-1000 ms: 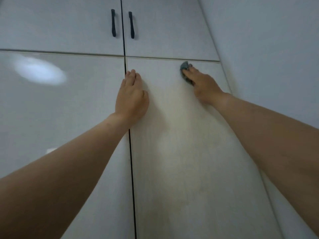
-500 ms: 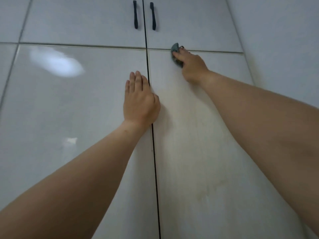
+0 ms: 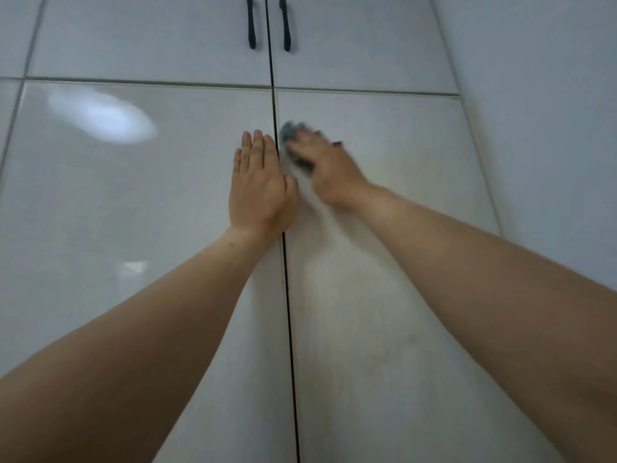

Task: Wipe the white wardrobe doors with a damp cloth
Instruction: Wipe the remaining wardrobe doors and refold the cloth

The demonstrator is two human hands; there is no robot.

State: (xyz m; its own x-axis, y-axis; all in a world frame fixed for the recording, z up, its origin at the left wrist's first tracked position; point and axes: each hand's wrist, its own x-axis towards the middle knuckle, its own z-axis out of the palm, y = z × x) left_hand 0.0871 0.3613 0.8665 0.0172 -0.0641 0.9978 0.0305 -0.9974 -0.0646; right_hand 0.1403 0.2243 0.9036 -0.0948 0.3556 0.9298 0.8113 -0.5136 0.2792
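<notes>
Head: cloth under right fingers

Blurred grey cloth against glossy white wardrobe door

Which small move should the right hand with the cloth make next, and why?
Probably sweep the cloth back rightward, a little lower, across the right door: the right hand already presses it beside the centre gap, and dull smears show below.
</notes>
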